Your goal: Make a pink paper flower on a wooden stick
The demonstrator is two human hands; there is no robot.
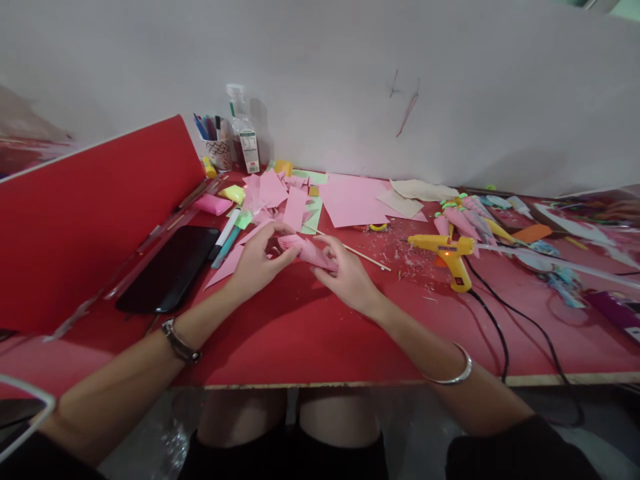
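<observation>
Between my two hands is a piece of pink paper [313,252], rolled or folded into a narrow shape. My left hand [263,257] pinches its left end with thumb and fingers. On the right end, the fingers of my right hand [347,275] are curled around the paper. Both hands hover just over or rest near the red tabletop [300,333]; the exact gap cannot be told. Under and behind my left hand lies a pointed pink paper piece [226,269]. A thin wooden stick [367,257] lies behind my right hand.
A yellow glue gun [450,257] with a lit light and black cord stands at right, near pink paper cones [460,219]. Pink sheets [353,200] lie at the back. At left are a phone [170,270], markers [227,240], a red board [100,220], a bottle [245,137] and a pen cup [219,153].
</observation>
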